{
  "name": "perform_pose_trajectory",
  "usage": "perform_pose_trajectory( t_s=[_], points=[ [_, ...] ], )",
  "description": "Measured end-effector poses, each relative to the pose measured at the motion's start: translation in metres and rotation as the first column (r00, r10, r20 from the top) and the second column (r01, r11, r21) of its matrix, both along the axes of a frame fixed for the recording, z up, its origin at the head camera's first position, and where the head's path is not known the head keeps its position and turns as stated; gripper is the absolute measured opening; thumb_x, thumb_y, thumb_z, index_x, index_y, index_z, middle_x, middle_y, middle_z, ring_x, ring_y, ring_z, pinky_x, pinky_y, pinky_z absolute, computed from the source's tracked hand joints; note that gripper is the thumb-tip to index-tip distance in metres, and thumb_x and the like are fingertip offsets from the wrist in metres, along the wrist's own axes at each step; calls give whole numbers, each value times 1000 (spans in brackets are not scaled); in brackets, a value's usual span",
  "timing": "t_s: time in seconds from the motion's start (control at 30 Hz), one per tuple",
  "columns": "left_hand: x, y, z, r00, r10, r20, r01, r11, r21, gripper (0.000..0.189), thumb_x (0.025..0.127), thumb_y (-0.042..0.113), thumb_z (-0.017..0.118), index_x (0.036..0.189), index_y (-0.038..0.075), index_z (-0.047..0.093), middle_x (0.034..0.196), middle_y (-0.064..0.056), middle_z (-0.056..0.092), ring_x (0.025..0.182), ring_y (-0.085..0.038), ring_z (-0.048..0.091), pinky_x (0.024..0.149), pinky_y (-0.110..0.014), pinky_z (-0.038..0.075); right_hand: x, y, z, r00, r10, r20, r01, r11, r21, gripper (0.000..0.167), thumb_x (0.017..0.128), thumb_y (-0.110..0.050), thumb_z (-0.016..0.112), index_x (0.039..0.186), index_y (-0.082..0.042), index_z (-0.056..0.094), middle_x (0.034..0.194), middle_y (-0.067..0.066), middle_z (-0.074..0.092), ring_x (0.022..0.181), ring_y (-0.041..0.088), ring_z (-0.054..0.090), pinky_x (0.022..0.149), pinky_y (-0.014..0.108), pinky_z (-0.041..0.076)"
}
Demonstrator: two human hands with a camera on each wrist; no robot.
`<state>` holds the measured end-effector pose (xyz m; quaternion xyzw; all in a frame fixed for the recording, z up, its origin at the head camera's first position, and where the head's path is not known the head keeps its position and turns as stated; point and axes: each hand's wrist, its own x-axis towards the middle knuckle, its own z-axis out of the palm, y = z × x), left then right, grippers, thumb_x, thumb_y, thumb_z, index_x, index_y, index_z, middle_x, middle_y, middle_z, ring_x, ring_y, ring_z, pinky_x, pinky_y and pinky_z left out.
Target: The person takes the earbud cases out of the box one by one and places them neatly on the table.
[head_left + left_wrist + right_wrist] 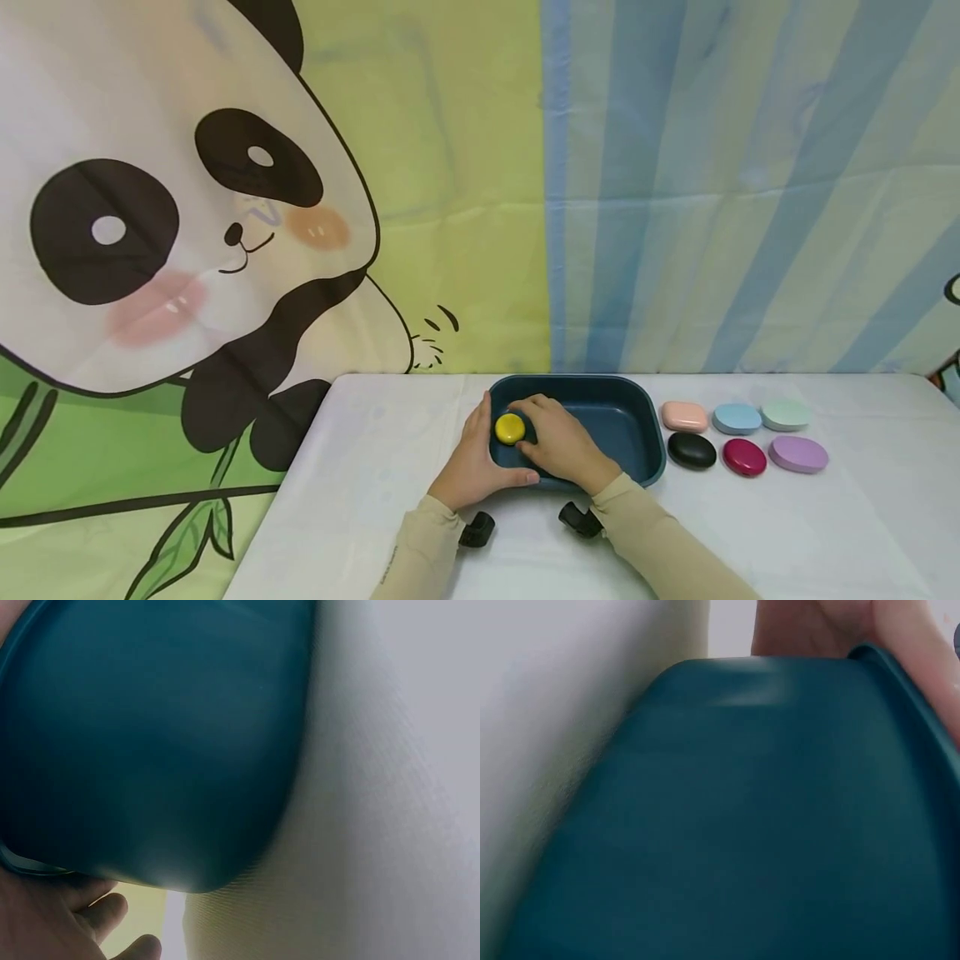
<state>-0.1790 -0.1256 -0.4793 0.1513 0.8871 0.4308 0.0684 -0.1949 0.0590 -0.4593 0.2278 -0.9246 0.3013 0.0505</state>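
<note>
A dark blue rectangular basin (615, 433) stands on the white table. My left hand (480, 462) lies against its near left corner, fingers extended along the left side and thumb along the front rim. The basin's outer wall (165, 735) fills much of the left wrist view, with the left fingers (105, 919) beyond it. Inside the basin, at its left end, is a glossy round yellow piece (510, 429). My right hand (562, 440) reaches over the front rim and holds this piece between curved fingers and thumb. The basin wall (742, 810) hides the right fingertips in the right wrist view.
Right of the basin lie smooth rounded pieces in two rows: pink (684, 416), blue (737, 418) and mint (785, 414) behind; black (692, 450), dark red (744, 457) and purple (798, 454) in front. A printed panda curtain (450, 167) hangs behind the table.
</note>
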Motion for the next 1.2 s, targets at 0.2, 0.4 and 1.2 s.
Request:
perform_pose_trajectory(
  t_s=[0.2, 0.4, 1.2],
  points=[
    [4, -1, 0, 1000, -2, 24, 2, 1000, 7, 136, 70, 64, 84, 161, 25, -10, 168, -14, 2, 152, -36, 14, 113, -61, 32, 0, -7, -4, 1000, 7, 29, -8, 999, 45, 56, 83, -14, 83, 135, -6, 62, 130, 14, 60, 116, 33, 57, 95, 49, 52],
    [6, -2, -1, 1000, 6, 25, -6, 1000, 13, 136, 70, 64, 84, 161, 25, -9, 167, -16, 2, 151, -38, 15, 112, -62, 32, -2, -9, -11, 997, 49, 53, -55, 993, 106, 57, 86, -15, 81, 138, -5, 59, 134, 17, 58, 117, 35, 56, 95, 49, 52],
    [-1, -3, -3, 1000, -5, -16, 6, 999, 33, 137, 69, 62, 86, 162, 22, -7, 168, -14, 3, 152, -35, 13, 114, -58, 31, -7, -10, -8, 994, 108, -8, -107, 993, 56, 34, 82, -1, 81, 113, -8, 69, 101, 4, 69, 92, 26, 63, 79, 43, 53]
  ],
)
